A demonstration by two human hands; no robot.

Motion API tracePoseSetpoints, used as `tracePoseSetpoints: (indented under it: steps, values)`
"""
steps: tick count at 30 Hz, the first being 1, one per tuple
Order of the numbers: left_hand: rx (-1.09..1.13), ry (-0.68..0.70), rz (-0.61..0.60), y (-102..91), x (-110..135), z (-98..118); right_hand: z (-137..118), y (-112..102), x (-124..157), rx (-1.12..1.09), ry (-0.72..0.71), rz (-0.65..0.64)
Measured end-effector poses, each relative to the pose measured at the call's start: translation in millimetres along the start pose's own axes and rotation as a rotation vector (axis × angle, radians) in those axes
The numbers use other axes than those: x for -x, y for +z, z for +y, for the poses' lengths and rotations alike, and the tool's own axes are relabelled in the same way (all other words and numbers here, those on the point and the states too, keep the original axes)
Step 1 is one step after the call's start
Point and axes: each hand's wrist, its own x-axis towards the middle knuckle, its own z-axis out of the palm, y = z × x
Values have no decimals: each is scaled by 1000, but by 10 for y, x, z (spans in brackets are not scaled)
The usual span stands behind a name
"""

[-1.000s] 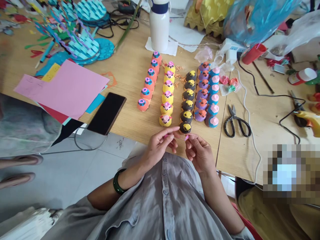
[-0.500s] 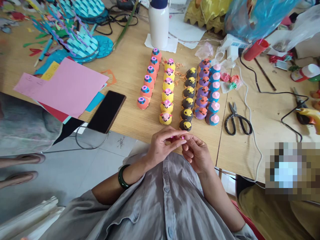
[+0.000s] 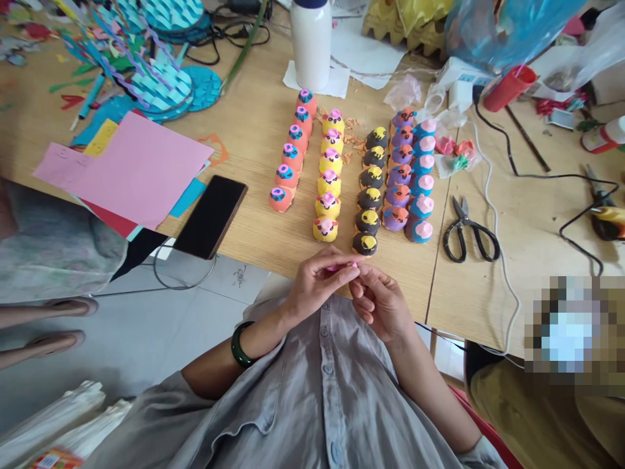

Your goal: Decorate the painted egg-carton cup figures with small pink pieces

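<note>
Close to the table's front edge, my left hand [image 3: 312, 281] pinches a small piece of bright pink modelling clay [image 3: 355, 265] between thumb and fingers. The fingertips of my right hand [image 3: 383, 301] are closed together at the same piece, and its other fingers curl inward. Just beyond the hands stand rows of rounded, painted bumps with clay faces: an orange row [image 3: 282, 198], a yellow row [image 3: 326, 206], a black row [image 3: 368, 221], a purple row [image 3: 396, 217] and a blue row [image 3: 418, 229]. The black row ends nearest my fingers.
Black-handled scissors [image 3: 469, 234] lie to the right beside a white cable [image 3: 508, 293]. Leftward are a phone [image 3: 211, 217] and pink paper [image 3: 141, 172]. A white bottle [image 3: 311, 45] stands behind the rows. People sit or stand at both sides.
The view has shifted slightly, so the table things at right appear farther right. Both hands stay together at the pink clay, with only small finger movements.
</note>
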Motion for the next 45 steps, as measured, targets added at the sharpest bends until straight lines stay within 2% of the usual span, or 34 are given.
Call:
tracePoseSetpoints:
  steps: [2, 4, 8, 13, 19, 25, 32, 38, 45]
  values:
    - [-43, 76, 37, 3, -8, -2, 18, -12, 2, 16, 0, -10]
    - [-54, 94, 77, 9, -19, -5, 37, -23, 6, 38, -9, -1]
    - [-14, 30, 108, 18, -25, -10, 50, -28, 2, 68, -48, 23]
    - [68, -115, 20, 16, 1, -15, 41, -15, -6, 44, -70, 30]
    - [-15, -54, 120, 29, -9, 4, 55, -14, -7, 60, -58, 10]
    - [140, -187, 7, 39, 2, 5, 61, -29, -22, 19, -76, 10]
    - [-13, -99, 122, 23, 18, -35, 79, -33, -21, 67, -48, 34]
    - [96, -232, 39, 13, 34, -50, 60, -25, -24, 52, -66, 40]
    - [28, -177, 137, 23, 32, -47, 90, -34, -38, 81, -39, 45]
